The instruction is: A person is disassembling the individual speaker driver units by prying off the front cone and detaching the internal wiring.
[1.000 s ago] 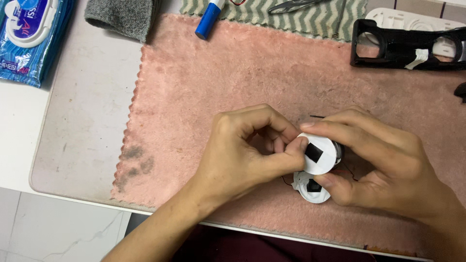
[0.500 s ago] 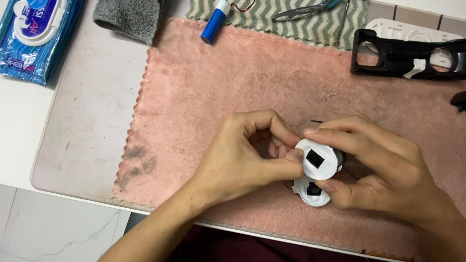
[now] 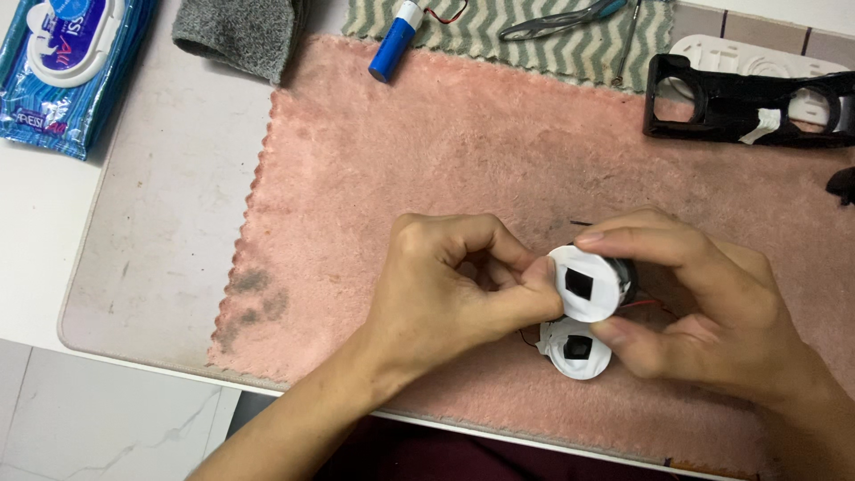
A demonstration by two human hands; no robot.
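At far left a blue wipes pack lies on the desk, with a grey cloth beside it. A pink towel covers the middle. Your left hand sits near centre, its grip pinched with thumb and forefinger on the left edge of a white disc. The disc faces up at you, a black square at its middle, a dark body behind it running away to the right. A second disc lies just nearer, touching the towel, thin wires trailing between. Your right hand clasps the first disc from the right, finger over the top, thumb beneath. Both hands are equally close. Far off lie a blue pen, pliers and a black frame.
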